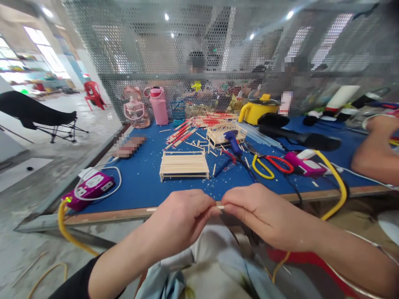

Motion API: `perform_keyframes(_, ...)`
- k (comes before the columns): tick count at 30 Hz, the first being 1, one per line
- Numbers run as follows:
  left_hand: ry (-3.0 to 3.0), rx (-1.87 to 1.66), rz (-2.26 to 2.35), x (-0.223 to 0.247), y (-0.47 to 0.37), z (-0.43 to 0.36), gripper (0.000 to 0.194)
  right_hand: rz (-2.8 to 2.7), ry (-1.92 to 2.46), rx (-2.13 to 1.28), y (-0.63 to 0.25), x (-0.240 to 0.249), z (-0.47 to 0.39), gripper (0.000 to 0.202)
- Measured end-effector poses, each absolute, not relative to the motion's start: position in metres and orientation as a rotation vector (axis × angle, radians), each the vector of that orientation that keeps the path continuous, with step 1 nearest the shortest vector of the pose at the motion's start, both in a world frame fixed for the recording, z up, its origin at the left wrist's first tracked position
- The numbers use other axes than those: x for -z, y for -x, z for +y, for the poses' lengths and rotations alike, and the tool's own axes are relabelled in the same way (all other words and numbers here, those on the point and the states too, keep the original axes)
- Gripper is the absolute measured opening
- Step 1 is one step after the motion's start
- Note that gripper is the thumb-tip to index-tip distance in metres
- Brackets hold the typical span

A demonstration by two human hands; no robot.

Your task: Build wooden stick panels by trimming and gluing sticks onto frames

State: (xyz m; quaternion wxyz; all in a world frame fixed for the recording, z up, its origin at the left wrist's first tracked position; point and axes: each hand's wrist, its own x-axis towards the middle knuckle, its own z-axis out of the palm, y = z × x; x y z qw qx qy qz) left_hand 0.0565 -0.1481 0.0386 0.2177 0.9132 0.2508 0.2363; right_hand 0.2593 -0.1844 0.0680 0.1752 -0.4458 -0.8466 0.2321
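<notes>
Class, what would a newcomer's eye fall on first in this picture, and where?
Front and centre, the left hand and right hand pinch a thin pale stick. Just beyond, a small wooden frame stands on the blue tabletop. Farther back stand a bright pink bottle, left, and a yellow pot, right.

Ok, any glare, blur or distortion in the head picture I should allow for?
Head view: ceiling lights glare and the left-side windows are washed out; wide-angle stretching skews the edges; pixelation masks patches behind the perforated metal screen; the left hand and right hand look fairly sharp, with the thin stick between them discernible.
</notes>
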Motion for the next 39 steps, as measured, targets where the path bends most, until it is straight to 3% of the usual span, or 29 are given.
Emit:
perform_keyframes(5,-2.349,-0.712,0.439,-0.039,-0.057,-0.146,0.020,-2.112,1.021,-1.325,-0.265,-0.055,-0.181,0.037)
perform_keyframes(8,-2.274,-0.701,0.546,-0.037,-0.062,-0.144,0.023,-2.020,1.010,-1.438,-0.265,-0.045,-0.172,0.037)
perform_keyframes(12,-2.401,-0.634,0.856,-0.029,-0.059,-0.143,0.028,-2.305,1.159,-0.850,-0.270,-0.043,-0.158,0.034)
perform_keyframes(17,-2.511,-0.600,1.315,-0.025,-0.043,-0.133,0.031,-2.033,1.618,-0.137,-0.316,-0.042,-0.119,0.035)
perform_keyframes(20,-2.541,-0.638,1.250,-0.029,-0.042,-0.118,0.023,-2.141,1.774,0.097,-0.335,-0.032,-0.083,0.035)
perform_keyframes(22,-2.573,-0.685,1.147,-0.033,-0.046,-0.105,0.030,-2.265,1.771,0.170,-0.332,-0.029,-0.065,0.038)
perform_keyframes(26,-2.709,-0.771,1.025,-0.040,-0.059,-0.073,0.034,-2.342,1.393,-0.098,-0.299,-0.042,-0.056,0.041)
perform_keyframes(30,-2.806,-0.978,0.789,-0.038,-0.075,-0.041,0.027,-2.391,1.167,-0.505,-0.272,-0.057,-0.058,0.030)
perform_keyframes(35,-2.798,-1.245,0.634,-0.047,-0.067,-0.017,0.028,-2.232,1.338,-0.455,-0.278,-0.051,-0.036,0.030)
perform_keyframes(39,-2.282,-1.582,1.107,-0.054,-0.033,0.005,0.023,-1.914,1.464,-0.711,-0.292,-0.033,-0.021,0.032)
